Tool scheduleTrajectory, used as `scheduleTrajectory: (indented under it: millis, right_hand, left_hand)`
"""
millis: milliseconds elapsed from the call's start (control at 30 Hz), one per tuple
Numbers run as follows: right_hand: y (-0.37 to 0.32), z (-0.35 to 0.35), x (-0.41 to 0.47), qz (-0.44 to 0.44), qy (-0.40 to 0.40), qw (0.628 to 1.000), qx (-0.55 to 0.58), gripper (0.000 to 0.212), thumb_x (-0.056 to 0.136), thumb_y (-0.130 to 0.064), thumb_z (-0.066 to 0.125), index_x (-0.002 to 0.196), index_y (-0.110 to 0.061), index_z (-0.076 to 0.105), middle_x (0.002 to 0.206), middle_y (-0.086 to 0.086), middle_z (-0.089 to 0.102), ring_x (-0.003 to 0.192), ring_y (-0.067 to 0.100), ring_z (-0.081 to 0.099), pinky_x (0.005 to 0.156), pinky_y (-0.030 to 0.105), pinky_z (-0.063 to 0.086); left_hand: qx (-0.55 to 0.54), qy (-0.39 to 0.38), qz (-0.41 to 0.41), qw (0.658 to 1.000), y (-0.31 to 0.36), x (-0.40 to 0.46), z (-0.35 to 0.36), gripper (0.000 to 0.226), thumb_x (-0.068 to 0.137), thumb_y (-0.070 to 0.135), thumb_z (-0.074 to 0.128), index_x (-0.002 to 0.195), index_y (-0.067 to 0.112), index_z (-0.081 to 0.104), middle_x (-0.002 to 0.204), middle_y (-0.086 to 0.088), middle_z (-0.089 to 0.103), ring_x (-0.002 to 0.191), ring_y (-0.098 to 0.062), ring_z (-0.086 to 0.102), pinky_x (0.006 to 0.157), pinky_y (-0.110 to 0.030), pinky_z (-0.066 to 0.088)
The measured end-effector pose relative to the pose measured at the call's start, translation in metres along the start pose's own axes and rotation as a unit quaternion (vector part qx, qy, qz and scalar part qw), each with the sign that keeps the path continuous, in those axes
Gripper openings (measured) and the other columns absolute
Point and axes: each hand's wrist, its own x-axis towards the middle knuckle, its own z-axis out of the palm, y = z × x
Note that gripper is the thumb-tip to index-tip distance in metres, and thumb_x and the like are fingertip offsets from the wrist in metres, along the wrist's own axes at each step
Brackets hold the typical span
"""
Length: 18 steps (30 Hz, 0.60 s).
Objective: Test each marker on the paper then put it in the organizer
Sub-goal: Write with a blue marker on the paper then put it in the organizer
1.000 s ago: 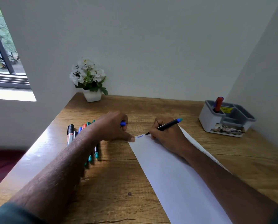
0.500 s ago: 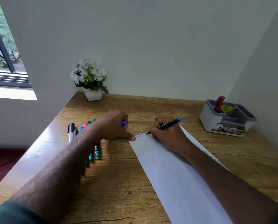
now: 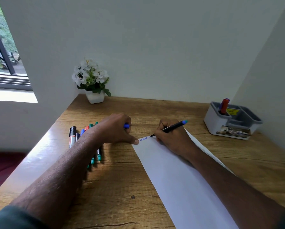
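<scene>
Head view: My right hand holds a black marker in a closed grip, tip down on the far left corner of the paper, beside a blue scribble. My left hand curls around what appears to be a blue cap, thumb pressing the paper's corner. Remaining markers lie in a row on the table, left. The organizer stands far right, one red marker upright inside.
</scene>
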Motion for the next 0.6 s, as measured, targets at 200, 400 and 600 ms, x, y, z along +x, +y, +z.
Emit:
scheduleTrajectory:
  millis: [200, 400, 600]
  right_hand:
    - [0.0011, -0.0008, 0.0004, -0.007, 0.004, 1.000, -0.011, 0.021, 0.082, -0.006, 0.065, 0.071, 0.008, 0.053, 0.062, 0.007, 0.059, 0.056, 0.009, 0.052, 0.053, 0.022, 0.040]
    - [0.0023, -0.0011, 0.0014, -0.009, 0.008, 1.000, -0.015, 0.022, 0.082, -0.005, 0.066, 0.072, 0.009, 0.052, 0.060, 0.005, 0.057, 0.054, 0.007, 0.051, 0.052, 0.021, 0.041]
    - [0.0010, -0.0014, 0.0007, -0.005, 0.013, 1.000, -0.013, 0.022, 0.080, -0.005, 0.065, 0.071, 0.008, 0.051, 0.064, 0.014, 0.056, 0.058, 0.013, 0.050, 0.056, 0.029, 0.040]
  left_hand:
    - [-0.001, -0.005, -0.003, 1.000, 0.0001, -0.0005, -0.0002, 0.041, 0.068, 0.050, 0.085, 0.073, 0.025, 0.053, 0.082, 0.007, 0.056, 0.074, -0.011, 0.047, 0.059, -0.025, 0.032]
    - [0.002, -0.009, -0.004, 1.000, 0.0013, -0.0011, -0.0011, 0.041, 0.069, 0.049, 0.085, 0.074, 0.024, 0.054, 0.080, 0.006, 0.057, 0.072, -0.010, 0.047, 0.059, -0.025, 0.032]
    - [0.001, -0.006, -0.005, 1.000, 0.0003, -0.0011, -0.0002, 0.041, 0.068, 0.051, 0.084, 0.074, 0.025, 0.053, 0.083, 0.005, 0.059, 0.075, -0.011, 0.048, 0.059, -0.025, 0.032]
